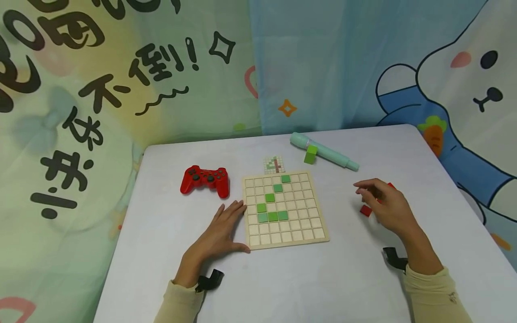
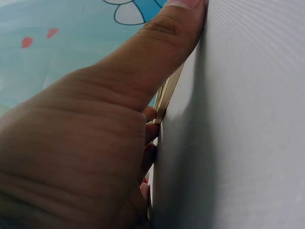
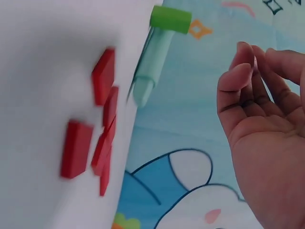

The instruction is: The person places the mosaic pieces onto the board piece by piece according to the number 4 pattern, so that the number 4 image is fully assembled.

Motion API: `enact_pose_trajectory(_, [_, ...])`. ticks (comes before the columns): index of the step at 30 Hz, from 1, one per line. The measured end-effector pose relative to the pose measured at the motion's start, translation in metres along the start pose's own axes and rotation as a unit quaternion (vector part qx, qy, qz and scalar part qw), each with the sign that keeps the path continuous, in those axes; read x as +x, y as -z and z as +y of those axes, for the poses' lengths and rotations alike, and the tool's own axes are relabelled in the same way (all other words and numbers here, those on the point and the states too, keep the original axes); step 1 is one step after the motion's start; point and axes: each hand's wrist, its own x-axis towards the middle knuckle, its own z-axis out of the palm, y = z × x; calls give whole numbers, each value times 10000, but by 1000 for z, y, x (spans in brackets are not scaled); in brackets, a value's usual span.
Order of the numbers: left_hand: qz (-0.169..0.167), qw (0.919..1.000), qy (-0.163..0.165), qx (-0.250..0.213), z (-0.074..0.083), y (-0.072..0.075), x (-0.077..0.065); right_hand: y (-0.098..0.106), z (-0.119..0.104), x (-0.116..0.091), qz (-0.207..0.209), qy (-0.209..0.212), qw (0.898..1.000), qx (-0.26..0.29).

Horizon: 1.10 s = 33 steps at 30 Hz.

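Observation:
My left hand (image 1: 220,234) rests along the left side of a wooden grid board (image 1: 296,204). Its fingertips touch the board's edge and the thumb reaches its near left corner. Green square tiles (image 1: 269,198) fill several cells, in a slanting line and a short row. To the right, my right hand (image 1: 389,208) hovers over several red tiles (image 3: 76,149), partly hiding them in the head view. In the right wrist view its fingers bend loosely, thumb near the fingertips, and no piece shows between them. The tiles lie loose on the white tabletop.
Behind the board lies a small card (image 1: 274,165) with a coloured grid pattern. A red game controller (image 1: 205,181) sits at the left. A mint-green wand-shaped object (image 1: 333,156) lies at the back, with a green block (image 1: 310,154) against it. Printed curtains hang behind the table.

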Motion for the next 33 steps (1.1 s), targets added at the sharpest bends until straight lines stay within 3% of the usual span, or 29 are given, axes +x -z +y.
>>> enact_pose_trajectory(5, [25, 10000, -49, -2, -1, -2, 0, -5, 12, -6, 132, -126, 9997, 160])
enact_pose_trajectory(9, [12, 10000, -99, 7, -1, -3, 0, -19, 16, -5, -25, 60, 9999, -128])
enact_pose_trajectory(13, [11, 9999, -101, -13, -1, -2, 2, -21, 22, -2, 176, 29, 9981, -594])
enact_pose_trajectory(21, [47, 10000, -74, -34, -2, -1, -1, -5, 49, 2, 154, -963, 9906, -957])
enact_pose_trajectory(28, [101, 9999, -54, -59, -1, -1, -2, 6, 74, 2, 443, -2187, 9710, -862])
enact_pose_trajectory(33, [108, 9998, -126, -97, 1, -1, -1, 9, 86, -1, 349, -2519, 9633, -862])
